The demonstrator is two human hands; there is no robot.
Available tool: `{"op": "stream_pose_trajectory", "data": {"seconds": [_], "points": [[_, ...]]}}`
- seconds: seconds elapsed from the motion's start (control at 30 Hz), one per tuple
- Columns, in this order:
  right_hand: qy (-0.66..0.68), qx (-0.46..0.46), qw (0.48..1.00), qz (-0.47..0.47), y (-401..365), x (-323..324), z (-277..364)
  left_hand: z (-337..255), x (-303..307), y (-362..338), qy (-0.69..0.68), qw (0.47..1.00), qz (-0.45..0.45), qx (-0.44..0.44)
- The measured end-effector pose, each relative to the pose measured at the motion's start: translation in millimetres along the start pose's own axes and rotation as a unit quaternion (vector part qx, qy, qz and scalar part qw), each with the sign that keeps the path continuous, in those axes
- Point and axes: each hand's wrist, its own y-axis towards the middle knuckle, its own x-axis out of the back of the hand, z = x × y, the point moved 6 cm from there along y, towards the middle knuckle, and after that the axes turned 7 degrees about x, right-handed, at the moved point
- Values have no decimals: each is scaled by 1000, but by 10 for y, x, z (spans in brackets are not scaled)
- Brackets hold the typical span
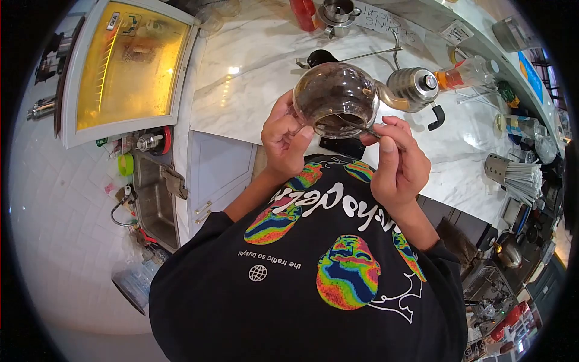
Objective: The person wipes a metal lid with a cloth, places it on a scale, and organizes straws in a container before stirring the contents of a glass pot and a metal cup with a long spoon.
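Note:
A round clear glass vessel [335, 90] is tilted so that its open mouth faces me, with dark, ground-coffee-like matter lying inside. Around its left side, the fingers and thumb of my left hand [286, 136] are closed on the glass. My right hand [398, 160] pinches a thin metal spoon [357, 125], whose far end reaches into the mouth of the vessel. The spoon's tip is hard to make out through the glass. Just beyond the vessel, a black scoop [321, 58] and a long twisted bar spoon [371, 54] lie on the counter.
A steel gooseneck kettle [413, 87] stands right of the vessel, near a clear bottle [470, 72]. Farther right is a steel holder of wrapped straws [522, 178]. At left are a glass-fronted lit cabinet door [129, 66] and a sink [158, 208]. Metal cups [338, 15] stand at the back.

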Motion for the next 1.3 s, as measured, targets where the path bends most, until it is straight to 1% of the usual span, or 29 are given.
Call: {"op": "stream_pose_trajectory", "data": {"seconds": [0.17,0.27,0.37,0.47,0.57,0.77,0.93,0.97,1.17,1.27,1.3], "points": [[6,-37,999,-10,-31,-5,-63,11,-13,8,6,1000,2,11],[59,-111,992,-15,-47,-28,-78,31,-1,4,17,1000,5,17],[106,-186,976,-51,-83,-17,-162,29,-32,22,18,1000,-1,21],[121,-235,961,-87,-88,17,-250,71,-55,24,10,999,-13,34],[158,-256,945,-131,-89,61,-293,100,-55,19,6,999,-25,48],[159,-266,939,-152,-90,182,-327,131,-34,-1,19,996,-45,71],[154,-245,940,-180,-126,347,-353,253,51,-44,58,993,-71,81],[152,-244,940,-185,-135,386,-358,277,62,-52,48,992,-82,88],[90,-225,951,-191,-261,516,-476,423,131,-101,5,984,-128,124],[-2,-182,971,-155,-370,464,-458,443,155,-118,8,983,-132,128],[-26,-171,977,-127,-450,429,-523,448,159,-126,9,983,-132,130]]}}
